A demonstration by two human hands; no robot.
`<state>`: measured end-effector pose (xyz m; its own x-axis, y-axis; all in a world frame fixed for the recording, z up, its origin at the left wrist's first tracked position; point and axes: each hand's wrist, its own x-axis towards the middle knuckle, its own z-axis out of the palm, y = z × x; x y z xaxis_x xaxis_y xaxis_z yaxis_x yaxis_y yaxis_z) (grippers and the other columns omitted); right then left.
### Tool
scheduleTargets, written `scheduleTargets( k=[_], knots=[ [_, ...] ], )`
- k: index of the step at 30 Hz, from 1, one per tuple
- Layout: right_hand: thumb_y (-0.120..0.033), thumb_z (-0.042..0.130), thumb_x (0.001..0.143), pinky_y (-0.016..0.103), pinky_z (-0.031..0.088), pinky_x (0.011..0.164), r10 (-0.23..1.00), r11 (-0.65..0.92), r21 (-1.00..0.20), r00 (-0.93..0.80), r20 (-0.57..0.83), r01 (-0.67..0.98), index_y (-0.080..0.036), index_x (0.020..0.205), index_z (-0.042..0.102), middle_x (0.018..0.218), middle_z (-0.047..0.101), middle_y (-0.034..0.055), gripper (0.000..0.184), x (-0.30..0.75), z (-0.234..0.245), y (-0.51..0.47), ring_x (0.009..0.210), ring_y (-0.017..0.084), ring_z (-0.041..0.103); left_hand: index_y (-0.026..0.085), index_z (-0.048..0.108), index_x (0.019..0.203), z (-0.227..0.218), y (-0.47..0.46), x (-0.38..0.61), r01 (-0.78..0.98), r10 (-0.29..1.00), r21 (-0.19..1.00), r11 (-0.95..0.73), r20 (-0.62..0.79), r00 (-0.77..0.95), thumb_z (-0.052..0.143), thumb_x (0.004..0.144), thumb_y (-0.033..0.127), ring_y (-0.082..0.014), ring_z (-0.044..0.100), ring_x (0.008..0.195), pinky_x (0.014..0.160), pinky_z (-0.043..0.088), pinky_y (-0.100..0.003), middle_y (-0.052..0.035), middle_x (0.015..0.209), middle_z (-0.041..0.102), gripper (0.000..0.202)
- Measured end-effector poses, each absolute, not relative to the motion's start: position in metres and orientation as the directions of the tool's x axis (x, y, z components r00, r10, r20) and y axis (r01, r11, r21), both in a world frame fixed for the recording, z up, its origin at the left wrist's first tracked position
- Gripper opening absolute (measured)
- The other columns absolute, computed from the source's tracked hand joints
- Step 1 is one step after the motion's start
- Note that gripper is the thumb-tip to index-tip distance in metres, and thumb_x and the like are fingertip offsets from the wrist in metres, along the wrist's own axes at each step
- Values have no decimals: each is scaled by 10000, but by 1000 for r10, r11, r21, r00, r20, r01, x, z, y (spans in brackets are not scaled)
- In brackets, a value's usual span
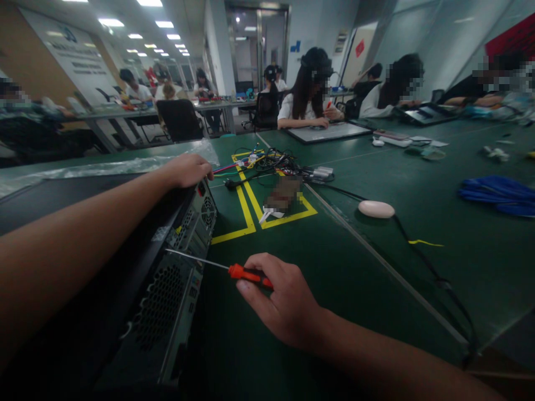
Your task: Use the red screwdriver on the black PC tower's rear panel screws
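Note:
A black desktop computer case (pixel 175 278) lies on its side on the green table (pixel 334 289), its grey perforated rear panel facing right. My left hand (pixel 188 170) is closed over the case's top far corner, gripping its edge. My right hand (pixel 284 301) is wrapped round the red handle of a screwdriver (pixel 234 270). The screwdriver's thin metal shaft points left, and its tip touches the rear panel near the upper edge.
A tangle of coloured cables (pixel 267 161) lies inside a yellow taped square beyond the case. A white mouse (pixel 376 209) with a black cord sits to the right, near blue fabric (pixel 497 195). Clear plastic wrap (pixel 125 164) lies behind the case. Several people sit at the far tables.

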<state>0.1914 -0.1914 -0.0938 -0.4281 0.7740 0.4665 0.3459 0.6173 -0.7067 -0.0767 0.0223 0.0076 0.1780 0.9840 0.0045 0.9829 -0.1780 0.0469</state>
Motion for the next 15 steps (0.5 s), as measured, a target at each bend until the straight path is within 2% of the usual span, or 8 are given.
scheduleTargets(
  k=[7, 9, 12, 15],
  knots=[
    [-306, 577, 1004, 291, 437, 651, 777, 605, -723, -446, 444, 333, -172, 1022, 672, 860, 688, 37, 165, 191, -93, -193, 703, 157, 606, 235, 833, 1001, 6, 25, -79, 983, 984, 35, -179, 11, 178, 343, 838, 405, -279, 660, 1094, 1024, 476, -303, -51, 1102, 769, 544],
    [-332, 619, 986, 296, 461, 676, 773, 603, -736, -454, 444, 307, -182, 1084, 651, 898, 706, 39, 182, 191, -93, -193, 736, 167, 634, 210, 831, 990, 6, 25, -78, 983, 983, 24, -183, 10, 183, 334, 841, 376, -274, 669, 1075, 1011, 480, -303, -63, 1092, 770, 544],
    [-352, 731, 909, 293, 468, 664, 761, 613, -742, -457, 461, 271, -193, 1163, 597, 906, 708, 24, 329, 192, -96, -193, 708, 164, 631, 189, 822, 967, 6, 24, -76, 982, 982, 13, -189, 13, 189, 324, 852, 341, -268, 677, 1061, 989, 482, -301, -72, 1084, 772, 534],
    [-266, 733, 884, 276, 433, 617, 756, 630, -721, -441, 484, 288, -201, 1137, 577, 861, 677, -1, 305, 192, -99, -192, 651, 144, 592, 185, 814, 963, 8, 21, -73, 983, 983, 10, -185, 11, 185, 319, 869, 325, -255, 677, 1055, 973, 479, -289, -67, 1084, 773, 523]
  ],
)
